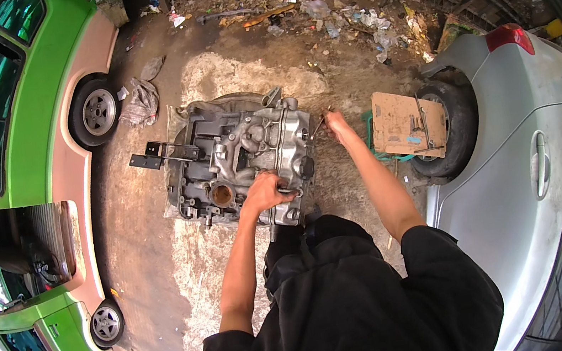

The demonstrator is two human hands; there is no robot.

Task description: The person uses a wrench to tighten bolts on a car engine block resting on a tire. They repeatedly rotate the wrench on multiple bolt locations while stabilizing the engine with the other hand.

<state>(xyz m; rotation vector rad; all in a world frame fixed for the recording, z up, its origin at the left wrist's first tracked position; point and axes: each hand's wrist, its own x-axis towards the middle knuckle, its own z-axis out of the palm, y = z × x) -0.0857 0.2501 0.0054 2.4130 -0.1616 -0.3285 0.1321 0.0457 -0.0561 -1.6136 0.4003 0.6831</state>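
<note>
A greasy grey car engine (248,144) sits low on the ground in front of me, with cast manifold pipes and a round brown-stained opening on top. My left hand (267,192) rests on its near side, fingers curled over the metal near the valve cover. Off the engine's right edge, my right hand (337,127) is closed around a slim metal hand tool (318,126), which slants toward the engine. The exact kind of tool is too small to tell. A black flat bracket (147,160) sticks out from the engine's left side.
Right of the engine, a cardboard sheet (398,127) with a long metal tool lies on a green stool (368,123), beside a tyre (457,125) and a silver car (530,162). A green van (35,109) stands left. Litter (374,22) lies along the far ground.
</note>
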